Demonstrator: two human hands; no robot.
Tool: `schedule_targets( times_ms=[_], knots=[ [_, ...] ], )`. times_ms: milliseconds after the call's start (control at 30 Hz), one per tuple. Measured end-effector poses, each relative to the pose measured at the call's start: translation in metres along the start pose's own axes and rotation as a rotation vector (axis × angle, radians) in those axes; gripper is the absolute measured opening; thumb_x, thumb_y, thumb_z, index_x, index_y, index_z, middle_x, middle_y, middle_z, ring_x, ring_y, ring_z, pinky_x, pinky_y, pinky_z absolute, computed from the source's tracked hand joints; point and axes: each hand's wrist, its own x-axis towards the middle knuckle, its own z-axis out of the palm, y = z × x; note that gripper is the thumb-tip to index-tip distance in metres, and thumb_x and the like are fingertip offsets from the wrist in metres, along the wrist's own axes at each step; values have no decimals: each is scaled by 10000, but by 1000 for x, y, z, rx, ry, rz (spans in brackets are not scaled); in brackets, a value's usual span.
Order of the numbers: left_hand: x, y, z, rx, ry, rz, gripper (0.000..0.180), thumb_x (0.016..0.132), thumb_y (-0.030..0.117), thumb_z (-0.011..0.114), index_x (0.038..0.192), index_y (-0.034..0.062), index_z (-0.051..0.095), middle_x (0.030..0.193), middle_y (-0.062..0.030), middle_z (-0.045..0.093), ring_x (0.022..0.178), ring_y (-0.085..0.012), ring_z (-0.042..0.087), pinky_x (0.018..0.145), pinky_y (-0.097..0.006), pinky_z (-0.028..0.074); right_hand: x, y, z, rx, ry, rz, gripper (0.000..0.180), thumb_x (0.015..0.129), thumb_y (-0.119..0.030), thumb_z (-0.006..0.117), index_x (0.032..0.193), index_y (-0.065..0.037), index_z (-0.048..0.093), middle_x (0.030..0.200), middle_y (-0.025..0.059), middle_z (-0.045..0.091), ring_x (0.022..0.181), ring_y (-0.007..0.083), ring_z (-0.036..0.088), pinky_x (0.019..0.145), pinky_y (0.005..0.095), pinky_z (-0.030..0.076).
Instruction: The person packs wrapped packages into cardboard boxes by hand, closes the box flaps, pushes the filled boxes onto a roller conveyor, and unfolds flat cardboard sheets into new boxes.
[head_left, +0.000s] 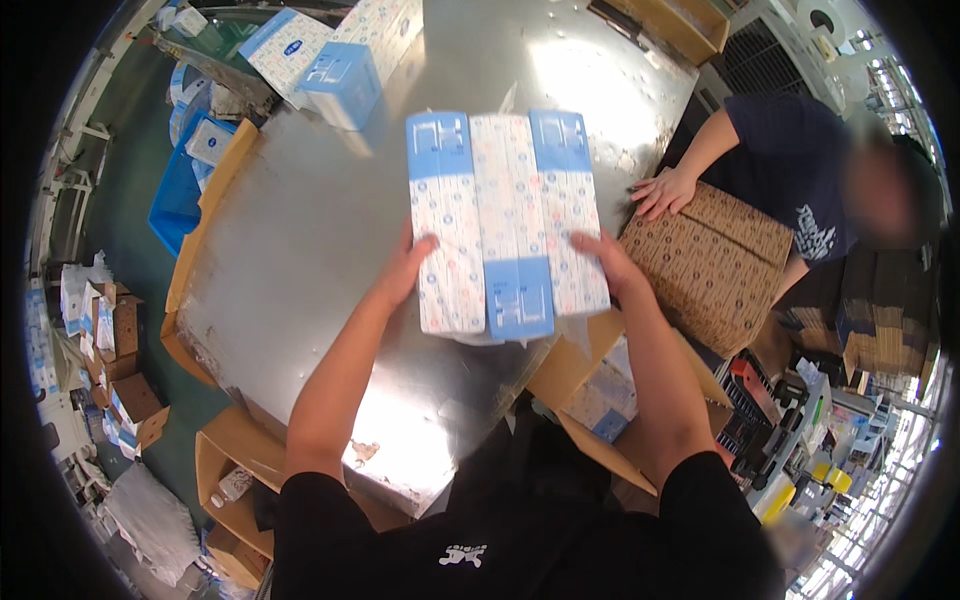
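Note:
Side by side above the metal table [290,260], I hold a row of three long white packs [510,200] with small printed patterns and blue end panels. The middle pack has its blue end toward me; the outer two have theirs away from me. My left hand [403,265] presses the row's left side, thumb on top. Around the right side closes my right hand [612,264], its thumb also on top. The fingers beneath are mostly hidden. Below my right forearm stands an open brown carton [570,425] with similar blue-and-white packs inside.
At right, a co-worker's hand [668,192] rests on a patterned brown carton [705,265]. Blue-and-white packs [345,85] stand at the table's far left. A blue bin [172,205] sits beyond the left edge. Another cardboard box [240,445] is at lower left.

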Motion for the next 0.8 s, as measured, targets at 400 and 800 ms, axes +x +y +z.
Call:
schedule_targets(
  times_ms=[400, 800],
  knots=[
    [-94, 195, 72, -466, -41, -257, 697, 1031, 524, 446, 1483, -7, 423, 1373, -178, 607, 1172, -271, 664, 1019, -390, 532, -68, -164, 25, -72, -306, 135, 568, 1008, -464, 583, 1324, 8, 611, 1243, 130, 697, 1049, 176, 711, 905, 310, 583],
    [-312, 134, 266, 1074, 150, 564, 525, 845, 277, 723, 1316, 82, 597, 1313, -136, 623, 1202, -318, 603, 1050, -428, 456, -301, -81, -95, -296, -475, -496, 966, 619, -40, 880, 1464, -3, 412, 1352, 101, 587, 1261, 213, 532, 1094, 386, 408]
  ],
)
